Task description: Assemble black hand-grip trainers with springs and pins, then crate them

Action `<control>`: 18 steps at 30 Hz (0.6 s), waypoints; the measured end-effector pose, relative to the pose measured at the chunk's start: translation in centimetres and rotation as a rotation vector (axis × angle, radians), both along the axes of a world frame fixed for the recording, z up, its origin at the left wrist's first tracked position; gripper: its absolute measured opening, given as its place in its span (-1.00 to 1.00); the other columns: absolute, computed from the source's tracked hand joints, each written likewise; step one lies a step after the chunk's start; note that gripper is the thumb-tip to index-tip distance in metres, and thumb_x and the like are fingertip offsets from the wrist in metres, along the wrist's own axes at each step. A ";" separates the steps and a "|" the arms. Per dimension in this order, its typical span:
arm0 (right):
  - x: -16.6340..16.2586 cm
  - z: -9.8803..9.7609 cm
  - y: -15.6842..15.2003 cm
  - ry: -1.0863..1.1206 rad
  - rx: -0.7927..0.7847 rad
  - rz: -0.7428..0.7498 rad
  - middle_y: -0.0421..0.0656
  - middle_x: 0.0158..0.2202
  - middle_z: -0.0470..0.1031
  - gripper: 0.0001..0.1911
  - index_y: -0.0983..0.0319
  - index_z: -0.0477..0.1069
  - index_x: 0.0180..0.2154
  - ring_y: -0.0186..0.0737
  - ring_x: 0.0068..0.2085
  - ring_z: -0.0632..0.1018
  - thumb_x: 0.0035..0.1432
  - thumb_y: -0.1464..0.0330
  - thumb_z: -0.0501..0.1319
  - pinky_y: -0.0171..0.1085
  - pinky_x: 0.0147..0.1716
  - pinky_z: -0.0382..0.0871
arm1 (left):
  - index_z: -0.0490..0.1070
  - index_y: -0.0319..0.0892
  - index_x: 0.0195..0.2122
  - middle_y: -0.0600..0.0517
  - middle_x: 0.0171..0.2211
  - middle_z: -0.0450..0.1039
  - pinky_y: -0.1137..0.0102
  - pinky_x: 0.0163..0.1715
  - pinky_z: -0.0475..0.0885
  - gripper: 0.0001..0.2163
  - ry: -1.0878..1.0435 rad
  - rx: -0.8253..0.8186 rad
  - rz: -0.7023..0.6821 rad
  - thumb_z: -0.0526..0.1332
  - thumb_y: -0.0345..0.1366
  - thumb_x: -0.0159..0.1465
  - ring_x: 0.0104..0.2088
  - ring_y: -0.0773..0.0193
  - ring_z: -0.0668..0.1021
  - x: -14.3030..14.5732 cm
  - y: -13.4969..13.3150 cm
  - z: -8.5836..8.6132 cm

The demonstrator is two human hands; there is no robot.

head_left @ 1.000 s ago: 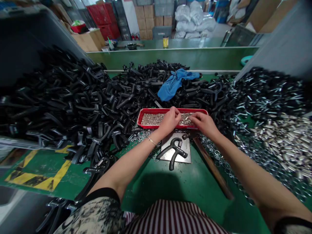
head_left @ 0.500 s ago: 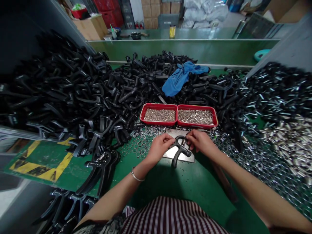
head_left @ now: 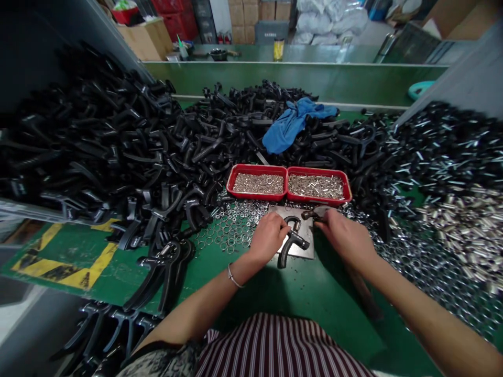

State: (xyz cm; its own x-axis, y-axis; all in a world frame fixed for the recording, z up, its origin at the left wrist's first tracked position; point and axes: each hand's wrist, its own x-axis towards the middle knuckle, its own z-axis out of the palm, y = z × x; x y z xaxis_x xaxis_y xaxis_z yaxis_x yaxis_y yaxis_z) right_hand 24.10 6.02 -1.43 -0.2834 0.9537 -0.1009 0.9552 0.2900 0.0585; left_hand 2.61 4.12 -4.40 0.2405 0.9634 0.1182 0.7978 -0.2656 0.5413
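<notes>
My left hand (head_left: 269,235) pinches a black hand grip strengthener (head_left: 288,248) at its upper left side. The strengthener has a coil spring (head_left: 297,225) near its looped top and lies over a flat metal plate (head_left: 304,250) on the bench. My right hand (head_left: 346,234) is closed round a hammer close to its head, just right of the plate. The dark hammer head (head_left: 312,213) points left above the plate's upper right corner. Its wooden handle (head_left: 363,296) runs back under my right forearm; the fingers hide part of it.
Two red trays (head_left: 257,198) of small metal parts stand behind the plate. Loose metal rings (head_left: 228,233) lie around it. Black grips (head_left: 118,141) are heaped left and behind, with a blue cloth (head_left: 288,131) on top. Silver cylinders (head_left: 467,230) are piled at right.
My right hand has left the strengthener's spring side and moved right, closing on the hammer, whose head now shows. My left hand has shifted slightly right along the strengthener, which stays on the plate.
</notes>
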 end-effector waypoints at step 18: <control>3.8 0.8 -3.9 0.508 -0.216 0.030 -0.06 -0.25 0.55 -0.77 0.16 0.34 -0.15 -0.08 -0.29 0.57 0.34 0.19 0.01 -0.22 -0.33 0.36 | 0.30 -0.23 0.20 -0.26 0.26 0.24 -0.01 0.09 0.26 -0.56 0.370 0.068 -0.141 0.13 -0.15 0.36 0.16 -0.14 0.33 1.2 -4.3 0.4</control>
